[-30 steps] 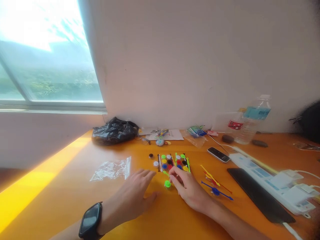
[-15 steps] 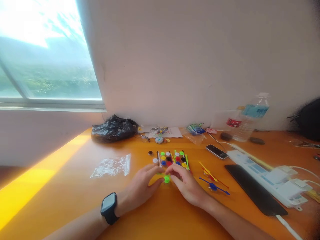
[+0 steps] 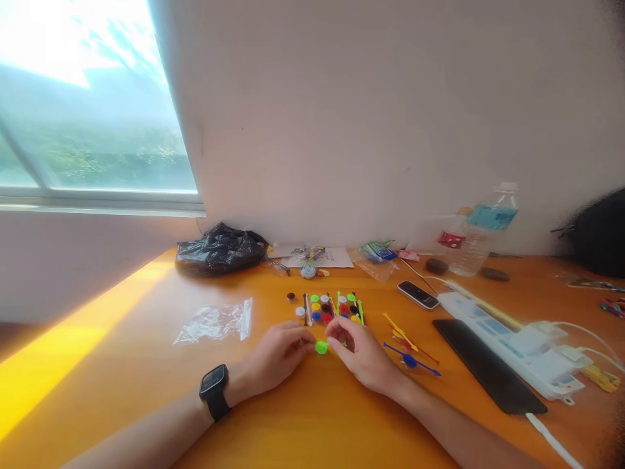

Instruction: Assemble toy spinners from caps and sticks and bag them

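Note:
Both my hands meet over a small green plastic disc (image 3: 321,347) on the orange table (image 3: 317,417). My left hand (image 3: 276,355), with a black watch on its wrist, pinches the disc from the left. My right hand (image 3: 359,352) pinches it from the right, and a thin green stick seems to pass through it. Just beyond the fingers lies a cluster of small coloured discs and sticks (image 3: 329,307). A blue disc on a blue stick (image 3: 410,360) and loose yellow and red sticks (image 3: 404,335) lie to the right.
A clear plastic bag (image 3: 215,322) lies to the left, a black bag (image 3: 219,249) by the wall. To the right are a phone (image 3: 416,294), a black slab (image 3: 488,365), a white power strip (image 3: 508,342) with cables and a water bottle (image 3: 481,231).
My left hand slid right from lying flat on the table and joined my right hand at the green disc. The view shifted slightly.

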The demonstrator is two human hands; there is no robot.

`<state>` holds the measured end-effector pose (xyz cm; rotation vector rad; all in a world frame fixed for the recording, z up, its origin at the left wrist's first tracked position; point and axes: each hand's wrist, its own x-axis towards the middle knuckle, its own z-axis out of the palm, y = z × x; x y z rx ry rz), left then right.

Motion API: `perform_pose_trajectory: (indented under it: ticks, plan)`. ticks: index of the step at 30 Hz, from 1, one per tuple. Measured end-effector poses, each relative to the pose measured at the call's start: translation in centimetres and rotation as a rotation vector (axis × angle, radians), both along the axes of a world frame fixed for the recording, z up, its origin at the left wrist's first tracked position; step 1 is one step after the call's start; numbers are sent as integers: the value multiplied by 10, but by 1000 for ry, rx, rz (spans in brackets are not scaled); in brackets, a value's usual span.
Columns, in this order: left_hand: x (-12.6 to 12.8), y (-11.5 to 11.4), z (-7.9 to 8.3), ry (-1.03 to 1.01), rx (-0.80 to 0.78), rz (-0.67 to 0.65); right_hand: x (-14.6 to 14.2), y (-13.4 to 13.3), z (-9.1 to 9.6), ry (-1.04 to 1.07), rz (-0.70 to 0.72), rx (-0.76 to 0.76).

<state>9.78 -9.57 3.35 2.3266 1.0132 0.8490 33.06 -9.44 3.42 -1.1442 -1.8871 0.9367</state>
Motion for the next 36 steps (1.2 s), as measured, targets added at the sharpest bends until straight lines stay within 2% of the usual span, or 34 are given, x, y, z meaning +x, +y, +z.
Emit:
perform_pose_trajectory:
  ticks: [10,16,21,26,31,36]
  plan:
    - [2,-5,7,-7,8,2,1,1,-6,8,35,9]
    - [3,-8,12,8,31,-108,1,2,-7,-1,57,14]
    - [3,-10,16,7,37,-108,0,2,-5,4,40,6]
    - [2,-9,14,6,44,-150,0,3,-4,-24,32,20]
    - [-1,-8,7,13,55,-137,0,2,-4,-61,32,38]
    - [1,-9,8,40,53,-113,0,1,-3,-105,39,68]
